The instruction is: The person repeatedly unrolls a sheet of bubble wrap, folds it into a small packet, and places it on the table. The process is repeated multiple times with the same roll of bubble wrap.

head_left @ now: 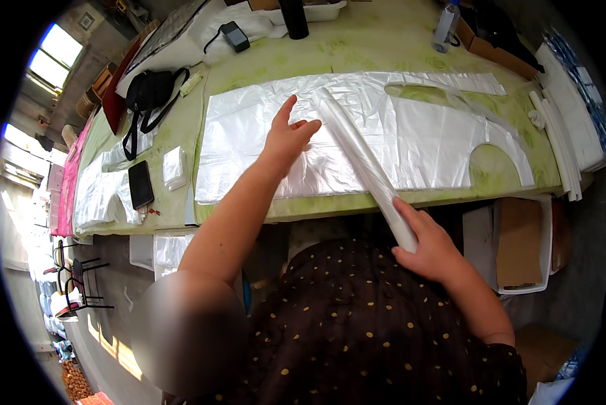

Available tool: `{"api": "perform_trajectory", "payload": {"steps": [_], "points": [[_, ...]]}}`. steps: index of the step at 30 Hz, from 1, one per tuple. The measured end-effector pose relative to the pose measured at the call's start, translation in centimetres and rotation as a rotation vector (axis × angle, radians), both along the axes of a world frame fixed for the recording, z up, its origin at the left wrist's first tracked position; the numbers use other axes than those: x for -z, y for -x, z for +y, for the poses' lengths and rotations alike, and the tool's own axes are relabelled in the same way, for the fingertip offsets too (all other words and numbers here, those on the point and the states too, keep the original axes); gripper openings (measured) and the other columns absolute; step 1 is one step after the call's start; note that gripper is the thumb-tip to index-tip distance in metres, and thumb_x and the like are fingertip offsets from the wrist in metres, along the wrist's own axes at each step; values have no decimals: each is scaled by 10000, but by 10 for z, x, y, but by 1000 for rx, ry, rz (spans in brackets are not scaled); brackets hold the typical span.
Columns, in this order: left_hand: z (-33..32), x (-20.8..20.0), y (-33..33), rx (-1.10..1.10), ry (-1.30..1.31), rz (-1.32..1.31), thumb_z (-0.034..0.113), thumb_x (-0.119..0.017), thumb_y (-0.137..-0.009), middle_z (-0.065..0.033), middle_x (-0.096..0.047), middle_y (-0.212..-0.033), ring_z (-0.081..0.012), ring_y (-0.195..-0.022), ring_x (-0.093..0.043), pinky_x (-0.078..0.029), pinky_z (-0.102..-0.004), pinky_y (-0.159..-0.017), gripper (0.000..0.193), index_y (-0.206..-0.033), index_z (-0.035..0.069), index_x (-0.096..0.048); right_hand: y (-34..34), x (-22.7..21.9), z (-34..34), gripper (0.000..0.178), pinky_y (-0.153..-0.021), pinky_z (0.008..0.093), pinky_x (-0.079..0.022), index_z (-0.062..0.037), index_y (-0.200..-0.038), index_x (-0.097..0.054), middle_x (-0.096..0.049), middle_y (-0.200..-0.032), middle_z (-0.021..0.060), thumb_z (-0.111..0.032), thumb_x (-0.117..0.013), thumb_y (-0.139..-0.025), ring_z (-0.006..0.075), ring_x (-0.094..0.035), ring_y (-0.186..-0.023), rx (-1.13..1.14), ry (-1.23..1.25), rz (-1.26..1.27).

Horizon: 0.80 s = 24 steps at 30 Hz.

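A long roll of translucent white plastic film (360, 152) slants across the middle. My right hand (426, 241) grips its near end, close to my body. Its far end rests over a large flat plastic bag (424, 145) with vest-style handles pointing right, spread on the table; whether several bags are stacked there I cannot tell. Near the roll's far end, my left hand (289, 138) is held over the bag's left part, index finger and thumb spread apart, with nothing visible in it. The other left fingers are partly hidden.
The table (357, 47) has a pale green patterned cover. Left are a black phone (140, 185), a folded plastic packet (174, 168) and a black bag (148, 91). Rolled white plastic (556, 145) lies right. A bottle (445, 28) stands behind; a white bin (544, 246) sits below.
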<state>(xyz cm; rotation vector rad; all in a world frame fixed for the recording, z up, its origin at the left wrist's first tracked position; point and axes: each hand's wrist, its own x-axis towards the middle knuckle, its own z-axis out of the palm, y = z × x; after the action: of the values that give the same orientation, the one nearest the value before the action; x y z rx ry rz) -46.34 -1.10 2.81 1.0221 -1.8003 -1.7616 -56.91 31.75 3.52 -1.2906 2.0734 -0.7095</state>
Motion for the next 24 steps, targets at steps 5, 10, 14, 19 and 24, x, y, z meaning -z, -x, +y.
{"api": "perform_trajectory", "payload": {"steps": [5,10,14,19,24], "points": [[-43,1,31,120,77,-261,299,-761,-901,-108,-566,-1365,-150,-991,-608,-502,-301,-783,720,-1526,98,-465,-3,-14,23,863,-845,456,-543,-300,-1596,-354,-535,-1047,158,-238,-723,-818,368,-631,-908,-7,-118,135],[-60,-4,50,270,-22,-328,278,-721,-912,1,-589,-812,-109,-659,-517,-395,-277,-553,389,-1225,50,-680,-2,-16,30,879,-812,456,-551,-292,-1608,-327,-523,-1034,148,-241,-735,-832,357,-637,-894,-40,-121,221],[-67,2,61,307,-17,-360,228,-691,-911,-8,-580,-763,-110,-614,-499,-388,-280,-527,242,-1066,43,-708,-3,-14,30,943,-831,465,-547,-232,-1629,-262,-541,-1069,165,-233,-752,-823,378,-634,-929,-18,-111,229],[-63,17,62,208,107,-361,198,-652,-901,-25,-605,-766,-116,-595,-513,-405,-303,-510,205,-1028,48,-710,-2,-13,64,974,-906,464,-526,-156,-1616,-255,-576,-1145,201,-205,-783,-798,407,-616,-1037,31,-208,145],[-56,19,58,145,293,-444,243,-648,-882,-57,-666,-832,-156,-667,-612,-514,-331,-600,254,-1043,58,-717,4,-15,151,774,-935,456,-509,-99,-1454,-460,-598,-1156,192,-104,-788,-753,406,-610,-1082,95,-374,120]]}}
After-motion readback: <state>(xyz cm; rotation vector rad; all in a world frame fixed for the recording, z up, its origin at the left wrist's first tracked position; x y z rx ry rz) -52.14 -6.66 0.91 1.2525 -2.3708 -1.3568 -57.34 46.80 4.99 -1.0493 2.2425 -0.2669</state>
